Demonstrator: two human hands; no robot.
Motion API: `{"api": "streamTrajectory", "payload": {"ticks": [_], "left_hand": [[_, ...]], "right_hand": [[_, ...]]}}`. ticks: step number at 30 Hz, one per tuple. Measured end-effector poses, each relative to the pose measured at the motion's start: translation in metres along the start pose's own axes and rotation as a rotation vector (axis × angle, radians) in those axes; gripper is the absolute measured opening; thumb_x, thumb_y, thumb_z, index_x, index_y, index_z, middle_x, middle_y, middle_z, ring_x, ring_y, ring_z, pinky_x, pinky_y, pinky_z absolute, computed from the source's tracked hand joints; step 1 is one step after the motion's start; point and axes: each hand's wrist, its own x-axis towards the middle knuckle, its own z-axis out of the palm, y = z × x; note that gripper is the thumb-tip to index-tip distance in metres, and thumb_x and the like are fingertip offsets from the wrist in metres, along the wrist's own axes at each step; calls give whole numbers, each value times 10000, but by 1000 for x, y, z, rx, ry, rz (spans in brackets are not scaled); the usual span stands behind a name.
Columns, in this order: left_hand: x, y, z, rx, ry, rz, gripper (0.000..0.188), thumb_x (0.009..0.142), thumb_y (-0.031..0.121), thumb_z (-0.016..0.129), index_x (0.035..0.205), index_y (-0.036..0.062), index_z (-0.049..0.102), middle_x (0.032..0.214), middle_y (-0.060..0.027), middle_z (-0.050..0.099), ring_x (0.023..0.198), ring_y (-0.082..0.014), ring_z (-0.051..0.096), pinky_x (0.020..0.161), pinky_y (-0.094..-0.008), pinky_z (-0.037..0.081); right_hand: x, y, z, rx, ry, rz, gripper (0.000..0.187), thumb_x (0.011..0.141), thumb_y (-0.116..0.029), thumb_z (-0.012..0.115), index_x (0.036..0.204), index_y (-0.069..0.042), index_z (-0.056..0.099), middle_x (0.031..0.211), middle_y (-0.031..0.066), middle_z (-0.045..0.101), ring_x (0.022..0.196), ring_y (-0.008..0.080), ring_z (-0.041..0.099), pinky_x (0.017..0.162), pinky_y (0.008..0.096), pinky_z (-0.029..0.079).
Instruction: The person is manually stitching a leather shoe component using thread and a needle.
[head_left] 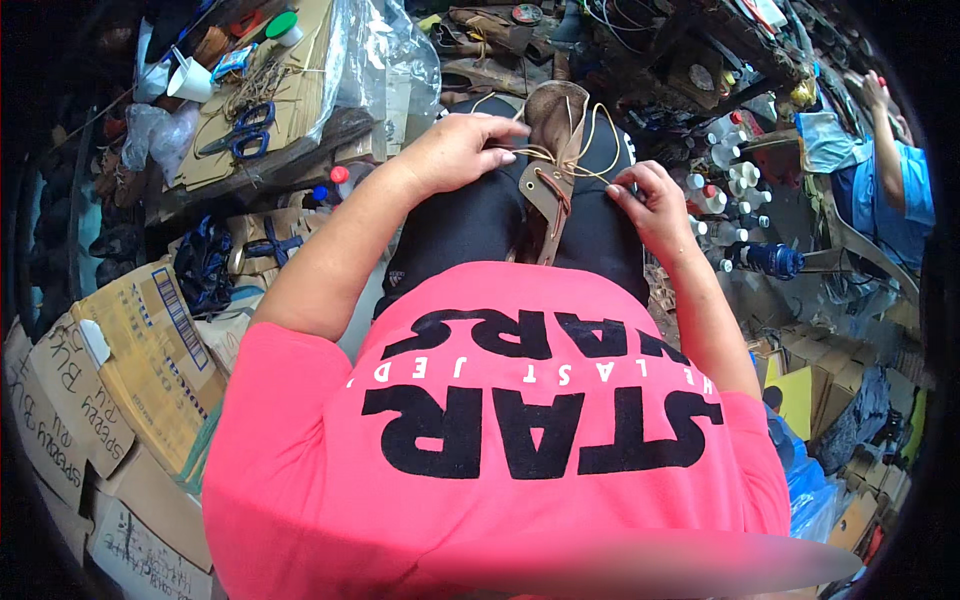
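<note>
A brown leather shoe upper (545, 195) with metal eyelets lies across my lap, between my thighs. Through its eyelets runs a thin tan lace (597, 150), crossed and looped at the middle, with a wide loop standing out to the right. My left hand (462, 150) is at the left of the crossing, thumb and forefinger curled at the lace there. On the other side my right hand (655, 200) pinches the lace near the right thigh. The fingertips' exact hold on the thin lace is hard to make out.
At the left, blue-handled scissors (240, 138) and loose laces lie on cardboard sheets (310, 60), beside a white cup (190, 78). Cardboard boxes (140, 350) stand lower left. Several bottles (735, 190) are at the right, and another person in blue (895, 190) is at the far right.
</note>
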Motion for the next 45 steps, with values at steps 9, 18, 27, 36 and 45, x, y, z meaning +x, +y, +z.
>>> {"api": "streamTrajectory", "payload": {"ticks": [9, 18, 27, 36, 45], "left_hand": [[-56, -65, -106, -26, 285, -341, 222, 856, 238, 662, 784, 29, 640, 676, 28, 523, 656, -75, 461, 594, -250, 391], [-138, -144, -224, 375, 906, -576, 271, 852, 327, 661, 897, 62, 691, 722, -50, 626, 684, -100, 538, 673, -272, 436], [17, 31, -50, 176, 307, 378, 375, 750, 34, 707, 1105, 153, 678, 1250, -63, 585, 1126, -222, 573, 893, -345, 508], [83, 12, 26, 61, -34, 335, 468, 615, 224, 837, 983, 68, 593, 1194, -126, 593, 1116, -264, 568, 938, -342, 441], [80, 13, 18, 69, -242, 211, 419, 660, 240, 816, 992, 58, 637, 898, -90, 593, 887, -242, 600, 796, -329, 468]], "right_hand": [[-28, 75, -44, -207, 123, 233, 132, 884, -137, 589, 931, -28, 534, 857, 151, 590, 789, 296, 576, 729, 340, 460], [-74, 153, -84, -274, 137, 389, 146, 891, -159, 585, 944, -27, 551, 803, 121, 585, 709, 236, 542, 679, 339, 445], [-27, 101, -67, 99, 64, 429, 371, 876, -68, 567, 1244, -101, 594, 880, 30, 535, 739, 124, 540, 706, 262, 456], [19, 30, -41, 375, 70, 225, 149, 782, -25, 703, 929, -44, 711, 887, 30, 664, 833, 105, 615, 753, 230, 478], [39, 14, -13, 228, -81, 4, 142, 755, -42, 732, 887, -94, 727, 816, -2, 572, 777, 95, 570, 708, 230, 466]]}}
